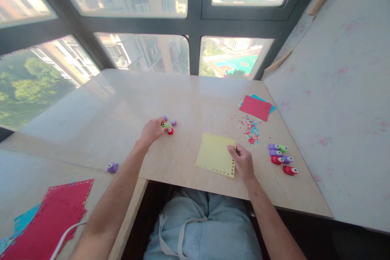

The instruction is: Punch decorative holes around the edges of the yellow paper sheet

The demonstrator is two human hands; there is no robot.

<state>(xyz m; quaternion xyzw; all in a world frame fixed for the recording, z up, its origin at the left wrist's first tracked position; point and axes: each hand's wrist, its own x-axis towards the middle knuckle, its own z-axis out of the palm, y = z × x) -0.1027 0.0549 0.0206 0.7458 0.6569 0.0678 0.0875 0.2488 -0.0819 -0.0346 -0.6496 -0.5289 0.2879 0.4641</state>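
Note:
My left hand (151, 131) reaches forward on the table, its fingers closed around a small green craft punch (165, 125). A red craft punch (170, 131) stands just beside those fingers, with two purple punches close by, one of them (173, 122) to the right. Between thumb and fingers, my right hand (243, 160) grips the right edge of a pale yellow sheet of paper (214, 153). Small holes run along the sheet's top, right and bottom edges. The sheet lies on or just above the tabletop in front of me; the exact contact cannot be made out.
Several punches (276, 152) cluster at the right. Paper confetti (251, 130) lies below red and blue sheets (256, 107). A single purple punch (112, 167) is at the left, near punched red sheets (48, 219) and a white cable (65, 233). Windows border the table's far side.

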